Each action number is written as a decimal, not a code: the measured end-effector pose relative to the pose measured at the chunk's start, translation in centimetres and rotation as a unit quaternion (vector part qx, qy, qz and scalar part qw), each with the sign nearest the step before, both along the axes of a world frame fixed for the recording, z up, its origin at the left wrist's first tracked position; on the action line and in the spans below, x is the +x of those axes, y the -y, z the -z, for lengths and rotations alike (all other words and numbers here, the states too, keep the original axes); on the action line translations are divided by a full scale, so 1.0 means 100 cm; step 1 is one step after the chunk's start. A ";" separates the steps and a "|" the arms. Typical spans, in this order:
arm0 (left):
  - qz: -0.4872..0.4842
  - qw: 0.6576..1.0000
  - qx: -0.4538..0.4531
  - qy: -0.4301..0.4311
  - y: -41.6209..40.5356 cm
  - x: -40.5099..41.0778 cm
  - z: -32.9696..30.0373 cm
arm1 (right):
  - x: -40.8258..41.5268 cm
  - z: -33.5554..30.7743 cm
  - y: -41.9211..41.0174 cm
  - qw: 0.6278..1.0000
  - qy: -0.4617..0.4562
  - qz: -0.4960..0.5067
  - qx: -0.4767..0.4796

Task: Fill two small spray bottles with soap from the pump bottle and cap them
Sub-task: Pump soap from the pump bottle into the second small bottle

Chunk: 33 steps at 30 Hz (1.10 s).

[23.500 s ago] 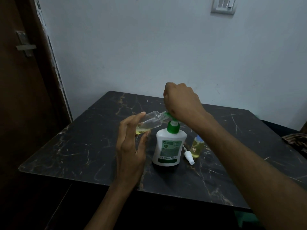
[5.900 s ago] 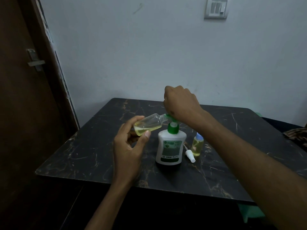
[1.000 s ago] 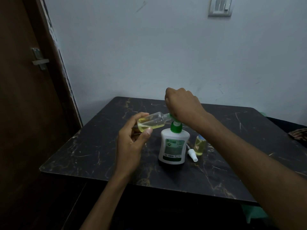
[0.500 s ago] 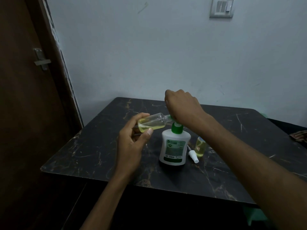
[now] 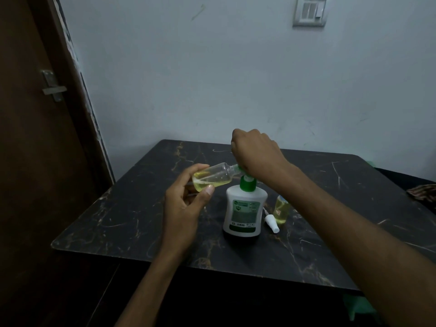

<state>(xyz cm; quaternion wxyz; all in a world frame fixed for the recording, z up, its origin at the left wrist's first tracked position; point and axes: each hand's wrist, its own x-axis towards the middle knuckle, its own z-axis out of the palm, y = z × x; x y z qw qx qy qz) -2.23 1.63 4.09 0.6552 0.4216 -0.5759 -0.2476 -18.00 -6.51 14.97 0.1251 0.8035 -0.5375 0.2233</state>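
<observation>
no writing on pump bottle point(image 5: 244, 212) label point(image 5: 243, 213) is legible.

The pump bottle point(image 5: 244, 210) label's print is too blurred to read.

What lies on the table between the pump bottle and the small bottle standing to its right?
In the head view, a loose white spray cap lies on the table between the pump bottle and the small bottle.

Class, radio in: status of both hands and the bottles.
Left hand holds spray bottle tilted at the spout, part full. Right hand on pump bottle. Nothing in the way.
</observation>
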 end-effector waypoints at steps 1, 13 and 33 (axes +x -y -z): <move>0.000 1.000 0.000 0.000 -0.001 -0.001 0.000 | 0.001 0.000 0.000 1.000 0.001 0.001 -0.001; 0.008 1.000 0.000 -0.001 -0.002 -0.001 -0.003 | 0.000 -0.003 0.000 1.000 -0.003 0.004 0.000; 0.003 1.000 0.008 0.020 -0.003 0.002 -0.003 | 0.000 -0.006 -0.002 1.000 -0.005 0.011 -0.007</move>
